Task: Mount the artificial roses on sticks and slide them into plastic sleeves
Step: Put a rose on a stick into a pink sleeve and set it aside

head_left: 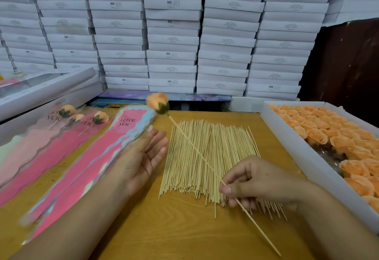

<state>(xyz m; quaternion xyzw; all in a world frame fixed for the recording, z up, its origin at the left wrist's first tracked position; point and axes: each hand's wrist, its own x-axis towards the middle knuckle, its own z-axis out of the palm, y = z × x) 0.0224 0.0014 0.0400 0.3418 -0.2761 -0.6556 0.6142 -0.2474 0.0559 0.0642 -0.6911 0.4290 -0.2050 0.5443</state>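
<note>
Head view, left arm: forearm runs in from the lower left, angled up toward the middle of the table (143, 229), palm turned inward and up
Left hand (143, 155): fingers straight and spread, nothing gripped; the back of the hand lies against the pink plastic sleeve (86, 169), which reads LOVE YOU near its scalloped top, and whether the thumb touches it I cannot tell, there is motion blur there
Right arm: comes in from the lower right corner, wrist bent over the near end of the stick pile (207, 157)
Right hand (254, 179): fingers curled, thumb and forefinger pinching a single stick (196, 153) low on its length, its tail poking out past the hand toward the near edge
Rose (158, 102): peach bud with green calyx, sitting on the far tip of that stick, up in the air just beyond the left fingertips and beside the sleeve's open top
Loose sticks: fanned flat on the table between the two hands and under the right one
Beyond the left hand: finished roses in sleeves (67, 120) lying side by side
Right of the right hand: white tray (307, 157) packed with peach rose heads (338, 136)
Far side: stacked white boxes (172, 34) wall to wall
</note>
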